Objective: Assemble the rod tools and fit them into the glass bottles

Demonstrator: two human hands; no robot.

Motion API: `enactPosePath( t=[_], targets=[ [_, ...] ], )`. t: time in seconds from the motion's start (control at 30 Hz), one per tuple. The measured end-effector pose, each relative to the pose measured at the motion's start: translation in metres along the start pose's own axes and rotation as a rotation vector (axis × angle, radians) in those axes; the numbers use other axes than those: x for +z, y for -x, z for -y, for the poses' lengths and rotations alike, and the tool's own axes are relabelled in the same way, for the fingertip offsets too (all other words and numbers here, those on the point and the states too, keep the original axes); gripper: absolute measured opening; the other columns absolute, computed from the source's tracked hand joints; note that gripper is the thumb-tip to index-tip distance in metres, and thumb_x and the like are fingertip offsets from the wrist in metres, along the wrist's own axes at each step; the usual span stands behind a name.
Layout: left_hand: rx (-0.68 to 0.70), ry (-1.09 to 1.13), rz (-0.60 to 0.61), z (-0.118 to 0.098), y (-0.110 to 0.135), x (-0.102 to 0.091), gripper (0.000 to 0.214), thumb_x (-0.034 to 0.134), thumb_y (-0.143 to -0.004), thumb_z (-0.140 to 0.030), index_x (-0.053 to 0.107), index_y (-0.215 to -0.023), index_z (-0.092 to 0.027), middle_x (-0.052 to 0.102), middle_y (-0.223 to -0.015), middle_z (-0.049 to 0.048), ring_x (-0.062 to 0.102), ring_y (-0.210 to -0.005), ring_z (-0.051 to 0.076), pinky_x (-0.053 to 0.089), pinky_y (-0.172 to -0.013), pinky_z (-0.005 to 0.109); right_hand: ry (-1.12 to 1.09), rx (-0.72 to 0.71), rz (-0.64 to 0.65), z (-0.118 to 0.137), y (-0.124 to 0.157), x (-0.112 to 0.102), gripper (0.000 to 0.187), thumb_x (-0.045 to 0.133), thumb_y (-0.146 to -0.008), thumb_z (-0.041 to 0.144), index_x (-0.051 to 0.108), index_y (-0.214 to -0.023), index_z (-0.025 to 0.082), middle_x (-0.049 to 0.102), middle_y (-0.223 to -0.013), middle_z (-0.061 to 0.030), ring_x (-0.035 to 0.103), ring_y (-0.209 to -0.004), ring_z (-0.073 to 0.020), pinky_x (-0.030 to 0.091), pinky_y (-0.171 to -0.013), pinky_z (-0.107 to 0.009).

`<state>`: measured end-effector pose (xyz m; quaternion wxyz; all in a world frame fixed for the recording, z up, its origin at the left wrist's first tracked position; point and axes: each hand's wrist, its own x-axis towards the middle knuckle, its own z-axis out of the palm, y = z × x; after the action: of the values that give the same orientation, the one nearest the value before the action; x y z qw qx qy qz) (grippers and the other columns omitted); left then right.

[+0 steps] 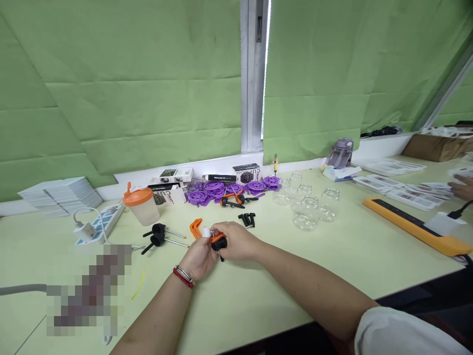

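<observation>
Both hands meet over the table around a small black part with an orange bracket on it. My left hand is closed on its left side, with a white covering on one fingertip. From the other side, my right hand grips the same part, its fingers curled over the top. Just beyond the left hand lie loose orange brackets. To the left are two black parts with metal rods. Several short black pieces rest behind the right hand. What the fingertips cover is hidden.
Purple wheel-shaped parts and printed boxes line the back. Clear glass vessels stand right of centre. An orange-lidded cup and power strip are left; an orange power strip and another person's hand are right.
</observation>
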<state>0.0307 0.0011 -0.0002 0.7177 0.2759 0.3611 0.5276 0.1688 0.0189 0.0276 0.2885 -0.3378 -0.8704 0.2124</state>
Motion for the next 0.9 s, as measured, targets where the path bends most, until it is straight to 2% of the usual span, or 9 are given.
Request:
enactPosePath(
  t=[0.13,0.43,0.6,0.8,0.9],
  targets=[
    [0.009,0.015,0.013,-0.001,0.001,0.001,0.018,0.059,-0.082,-0.04,0.058,-0.082,-0.021,0.065,-0.086,0.0037,0.061,-0.09,0.019,0.049,-0.08,0.031,-0.07,-0.01,-0.004,-0.004,-0.001,0.001,0.029,0.062,-0.059,0.008,0.063,-0.087,0.018,0.065,-0.093,-0.0032,0.059,-0.086,-0.0181,0.042,-0.076,-0.027],
    [0.04,-0.019,0.073,0.001,0.0,-0.003,0.018,0.068,-0.076,-0.034,0.059,-0.08,-0.019,0.063,-0.084,0.0032,0.059,-0.089,0.018,0.046,-0.079,0.029,-0.125,-0.084,0.032,-0.009,0.002,-0.002,0.028,0.061,-0.063,0.003,0.065,-0.087,0.017,0.064,-0.1,-0.0054,0.058,-0.093,-0.0186,0.043,-0.083,-0.029],
    [0.073,-0.15,0.107,-0.001,0.0,-0.006,0.023,0.069,-0.075,-0.039,0.062,-0.079,-0.018,0.062,-0.078,0.0029,0.057,-0.078,0.015,0.045,-0.071,0.026,-0.125,-0.145,0.073,-0.016,0.004,-0.009,0.028,0.062,-0.07,0.005,0.064,-0.095,0.017,0.062,-0.104,-0.0068,0.057,-0.097,-0.0186,0.043,-0.089,-0.031],
    [0.11,-0.443,0.182,-0.001,0.006,-0.007,0.038,0.054,-0.08,-0.053,0.061,-0.079,-0.016,0.056,-0.066,0.003,0.046,-0.056,0.012,0.038,-0.051,0.025,-0.106,-0.181,0.236,-0.018,0.006,-0.019,0.024,0.059,-0.077,0.006,0.066,-0.098,0.017,0.055,-0.117,-0.0079,0.053,-0.107,-0.0188,0.04,-0.095,-0.032],
    [0.117,-0.498,0.194,0.002,0.009,-0.005,0.039,0.051,-0.08,-0.056,0.059,-0.079,-0.018,0.053,-0.063,0.0011,0.042,-0.051,0.011,0.033,-0.046,0.025,-0.072,-0.206,0.268,-0.018,0.006,-0.017,0.025,0.057,-0.079,0.007,0.066,-0.1,0.016,0.053,-0.12,-0.0082,0.052,-0.108,-0.0187,0.041,-0.093,-0.031]
  ],
)
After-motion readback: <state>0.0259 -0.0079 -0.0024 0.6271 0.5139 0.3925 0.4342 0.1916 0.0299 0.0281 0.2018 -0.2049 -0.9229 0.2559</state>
